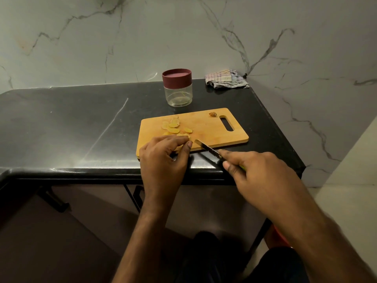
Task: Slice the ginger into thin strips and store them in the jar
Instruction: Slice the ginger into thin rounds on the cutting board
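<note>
- The rectangular light wooden cutting board (pixel 206 127) with a slot handle at its right end lies on the black polished stone counter (pixel 81 127), and everything below is placed relative to it.
- The left hand (pixel 163 160) rests at the board's near-left corner, fingers curled down and drawn together over a small pile of ginger pieces; whether the fingertips pinch a piece or only press on it cannot be told, since the hand hides what lies under it.
- The round pale yellow ginger slices (pixel 173 125) are scattered on the left part of the board, just beyond the left hand's fingers, some overlapping.
- The slices look thin, coin-shaped, with a slightly darker rim.
- A small brown knobby ginger end piece (pixel 212 114) lies alone near the board's far edge, just left of the handle slot, well apart from both hands.
- The right hand (pixel 257 172) is off the board's near edge, fingers wrapped round the handle of a small knife (pixel 208 149) with a narrow metal blade; a bit of green handle shows under the fingers.
- The blade points up-left across the board's near edge, its tip just right of the left hand's fingertips.
- The clear round jar (pixel 177 87) with a maroon lid on it stands on the counter beyond the board's far edge, apart from it.
- A crumpled striped cloth (pixel 226 78) lies beyond the board's far-right corner, at the marble-patterned wall (pixel 142 37).
</note>
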